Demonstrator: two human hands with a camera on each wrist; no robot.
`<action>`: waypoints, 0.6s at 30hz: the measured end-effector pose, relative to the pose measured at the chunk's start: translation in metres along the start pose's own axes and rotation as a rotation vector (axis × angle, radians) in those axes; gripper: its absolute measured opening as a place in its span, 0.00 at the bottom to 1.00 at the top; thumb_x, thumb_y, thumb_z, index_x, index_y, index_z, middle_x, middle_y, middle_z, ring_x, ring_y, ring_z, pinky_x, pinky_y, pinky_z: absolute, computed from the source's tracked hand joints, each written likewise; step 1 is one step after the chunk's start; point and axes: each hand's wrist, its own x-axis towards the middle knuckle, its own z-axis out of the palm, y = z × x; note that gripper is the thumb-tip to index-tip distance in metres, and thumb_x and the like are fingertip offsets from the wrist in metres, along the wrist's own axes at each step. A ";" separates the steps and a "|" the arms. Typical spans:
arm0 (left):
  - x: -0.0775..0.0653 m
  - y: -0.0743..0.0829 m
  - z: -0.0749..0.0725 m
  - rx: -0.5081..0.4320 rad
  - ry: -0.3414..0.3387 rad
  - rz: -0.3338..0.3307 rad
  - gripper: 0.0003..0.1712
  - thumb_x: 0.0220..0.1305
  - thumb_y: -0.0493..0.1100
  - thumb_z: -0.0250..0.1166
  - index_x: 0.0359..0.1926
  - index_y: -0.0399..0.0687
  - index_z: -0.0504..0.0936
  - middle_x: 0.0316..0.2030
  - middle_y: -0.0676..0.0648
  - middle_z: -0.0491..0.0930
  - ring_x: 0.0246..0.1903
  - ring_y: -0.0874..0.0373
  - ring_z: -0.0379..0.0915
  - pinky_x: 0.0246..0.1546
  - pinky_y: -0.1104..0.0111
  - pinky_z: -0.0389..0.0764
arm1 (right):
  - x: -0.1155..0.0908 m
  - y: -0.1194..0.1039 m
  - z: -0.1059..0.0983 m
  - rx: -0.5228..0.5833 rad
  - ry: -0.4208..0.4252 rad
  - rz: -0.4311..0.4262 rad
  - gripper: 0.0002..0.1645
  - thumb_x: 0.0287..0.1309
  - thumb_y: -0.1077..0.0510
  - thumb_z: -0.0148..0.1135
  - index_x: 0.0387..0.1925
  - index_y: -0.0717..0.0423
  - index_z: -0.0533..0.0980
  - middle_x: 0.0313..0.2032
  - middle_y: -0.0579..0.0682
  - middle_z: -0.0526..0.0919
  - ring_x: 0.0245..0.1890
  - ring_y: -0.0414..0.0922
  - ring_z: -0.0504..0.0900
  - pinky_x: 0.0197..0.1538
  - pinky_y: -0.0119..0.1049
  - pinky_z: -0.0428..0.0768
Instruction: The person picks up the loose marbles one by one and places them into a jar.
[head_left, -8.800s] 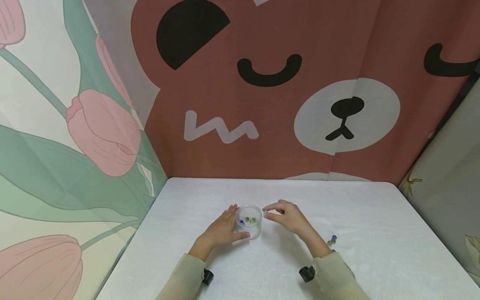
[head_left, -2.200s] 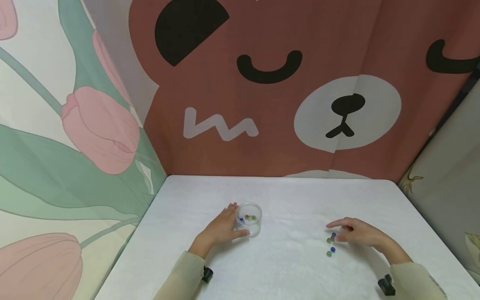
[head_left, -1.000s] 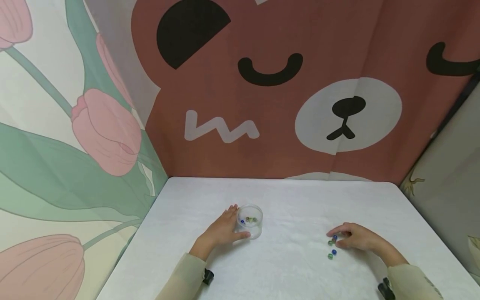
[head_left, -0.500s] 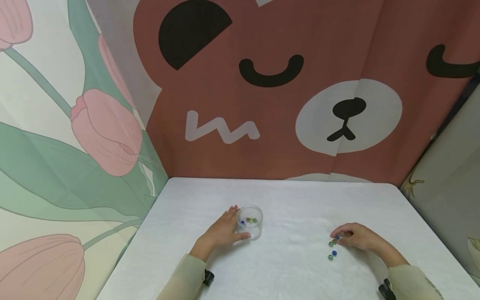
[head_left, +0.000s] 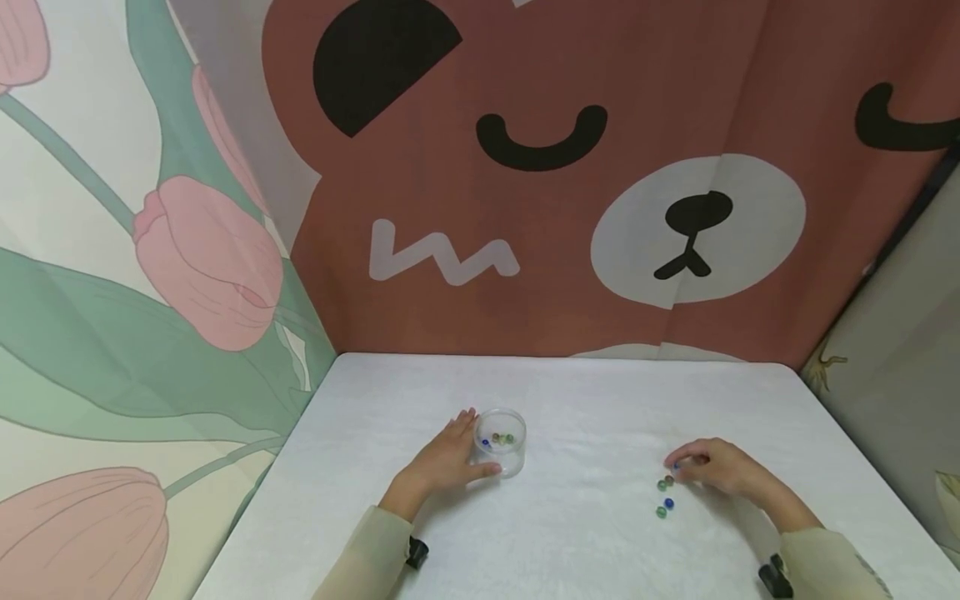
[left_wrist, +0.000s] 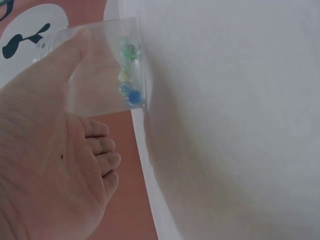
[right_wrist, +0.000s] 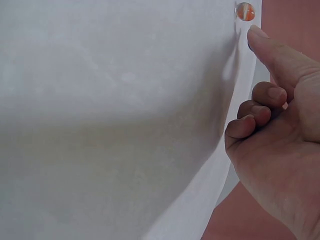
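Observation:
A clear round jar [head_left: 501, 457] stands on the white table, and several blue, green and yellowish marbles [left_wrist: 129, 54] lie at its bottom. My left hand [head_left: 442, 458] rests against its left side, fingers extended and thumb along the near wall. Over at the right, my right hand [head_left: 720, 468] pinches a blue marble [head_left: 677, 466] between thumb and index finger, the other fingers curled in. Only a sliver of that marble shows in the right wrist view. Just beside the fingertips lie a green marble [head_left: 662, 485] and an orange-brown marble [right_wrist: 245, 11].
Nearer the front edge, another blue marble [head_left: 669, 503] and a green marble [head_left: 661, 512] lie side by side. A white cloth covers the table [head_left: 570, 533]. Behind it hangs a brown bear-print curtain [head_left: 450, 325], with a tulip-print curtain [head_left: 210, 267] at the left.
My right hand has moved from beside the jar to the marbles at the right. Its fingertips have closed on a blue marble and drawn it slightly away from the others. The left hand has stayed put.

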 end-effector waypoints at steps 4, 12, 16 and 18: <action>0.000 0.000 0.000 0.006 -0.003 -0.001 0.61 0.62 0.74 0.61 0.78 0.35 0.52 0.79 0.40 0.48 0.79 0.47 0.42 0.79 0.57 0.49 | -0.001 -0.001 -0.001 0.008 0.017 0.003 0.12 0.63 0.55 0.69 0.46 0.53 0.86 0.29 0.48 0.72 0.31 0.45 0.68 0.29 0.34 0.67; 0.001 0.000 0.000 0.026 0.006 0.007 0.61 0.62 0.74 0.60 0.78 0.34 0.53 0.79 0.39 0.49 0.79 0.47 0.43 0.79 0.57 0.49 | -0.002 -0.007 -0.002 -0.017 0.067 -0.042 0.13 0.63 0.53 0.69 0.47 0.53 0.87 0.27 0.47 0.70 0.31 0.44 0.67 0.30 0.33 0.65; 0.001 0.001 -0.001 0.022 0.012 0.017 0.61 0.63 0.73 0.62 0.77 0.33 0.54 0.79 0.37 0.50 0.79 0.45 0.44 0.79 0.56 0.50 | -0.001 -0.009 -0.002 -0.015 0.068 -0.051 0.15 0.63 0.50 0.69 0.47 0.52 0.87 0.27 0.47 0.70 0.33 0.45 0.67 0.32 0.34 0.64; 0.000 0.001 -0.001 0.017 0.012 0.017 0.61 0.63 0.73 0.62 0.77 0.33 0.54 0.79 0.37 0.50 0.79 0.45 0.44 0.79 0.56 0.51 | -0.001 -0.011 -0.002 -0.014 0.064 -0.064 0.16 0.64 0.49 0.69 0.48 0.53 0.86 0.28 0.48 0.71 0.33 0.45 0.67 0.32 0.35 0.64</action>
